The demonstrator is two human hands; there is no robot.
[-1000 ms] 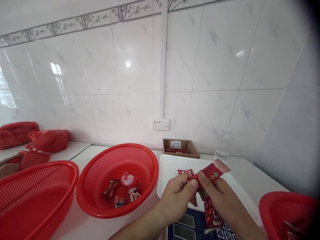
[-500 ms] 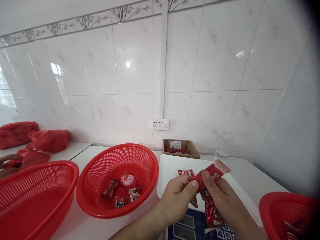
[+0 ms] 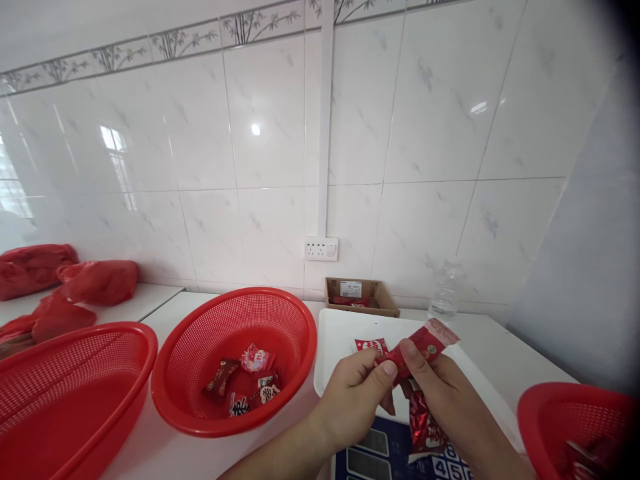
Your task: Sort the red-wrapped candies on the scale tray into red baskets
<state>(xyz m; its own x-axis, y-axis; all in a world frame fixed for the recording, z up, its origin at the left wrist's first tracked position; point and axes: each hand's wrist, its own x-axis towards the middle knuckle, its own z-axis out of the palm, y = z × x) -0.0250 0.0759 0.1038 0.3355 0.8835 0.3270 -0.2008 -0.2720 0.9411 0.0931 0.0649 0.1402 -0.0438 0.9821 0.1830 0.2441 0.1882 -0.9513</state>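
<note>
My left hand [image 3: 353,393] and my right hand [image 3: 445,390] meet over a white scale [image 3: 335,327]. Between the thumbs and fingers of both is a red snack packet [image 3: 427,341], its pale end pointing up and right. A second, shiny red packet [image 3: 425,427] hangs beneath my right hand, over the scale's blue keypad panel [image 3: 387,453]; how it is held is hidden. Behind my left hand, another red packet [image 3: 371,345] shows on the scale's platform. Several wrapped snacks [image 3: 257,360] lie in the red basket [image 3: 173,413] to the left.
Far left is a second red basket [image 3: 145,360], with red plastic bags [image 3: 97,280] behind it. Another red basket [image 3: 535,413] with packets stands at right. A cardboard box [image 3: 385,303] and a clear plastic bottle [image 3: 445,293] stand by the tiled wall.
At the far left, another person's hand has moved lower and is mostly hidden behind the red bag and basket. My hands and the packets stay nearly still.
</note>
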